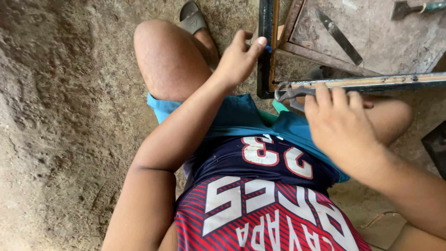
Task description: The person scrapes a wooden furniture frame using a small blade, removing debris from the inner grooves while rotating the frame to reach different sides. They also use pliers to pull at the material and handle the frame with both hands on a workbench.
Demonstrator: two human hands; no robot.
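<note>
A black metal frame with a wooden strip inside (267, 60) forms a corner just above my lap. My left hand (238, 58) rests against its upright bar, thumb pressed on the bar's edge near a small blue mark. My right hand (341, 121) is closed on a pair of dark metal pincers (287, 91) whose jaws bite at the frame's lower corner, along the horizontal bar (371, 82). I sit low, knees bent, in blue shorts.
Rough concrete ground lies all around. Behind the frame lie a flat metal blade (340, 37) and a tool with a green handle (413, 8). A grey sandal (192, 17) is by my left foot. A dark slab (436, 144) sits at the right edge.
</note>
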